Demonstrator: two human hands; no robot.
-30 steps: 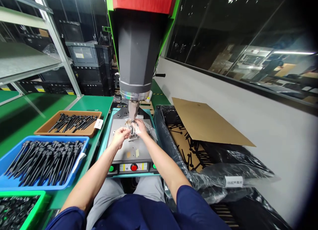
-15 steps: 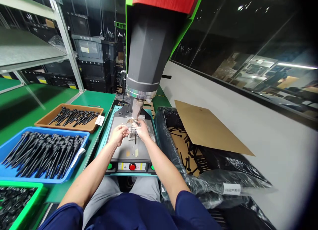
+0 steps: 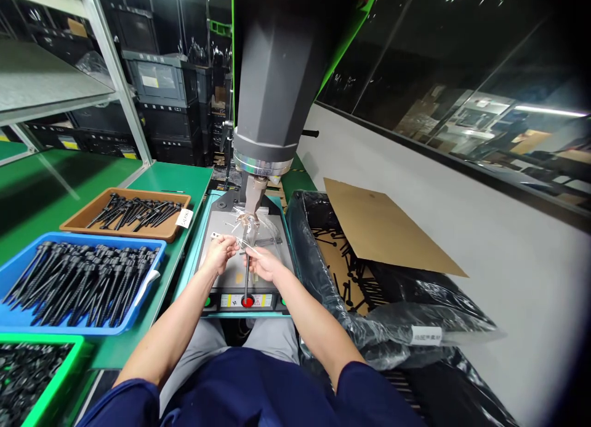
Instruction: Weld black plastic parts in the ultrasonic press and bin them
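Both my hands work over the grey base plate [image 3: 258,273] of a press machine, under its dark head [image 3: 272,95]. My left hand [image 3: 220,253] is closed in a pinch on the edge of a clear plastic bag [image 3: 252,230] that lies below the metal horn [image 3: 255,196]. My right hand [image 3: 264,264] is closed on a long thin black rod [image 3: 246,279] that points down toward the red button [image 3: 248,301]. The rod's upper end sits at the mouth of the bag.
On the green bench to the left stand a brown tray [image 3: 92,215] and a blue bin [image 3: 13,316] of black rods, and a green bin [image 3: 50,384]. To the right, a black-lined box [image 3: 323,291] holds loose rods, brown cardboard [image 3: 383,230] and plastic packs [image 3: 415,328].
My right hand has drawn back toward me from under the horn, and the black rod now shows at full length below the bag. My left hand stays at the bag's edge.
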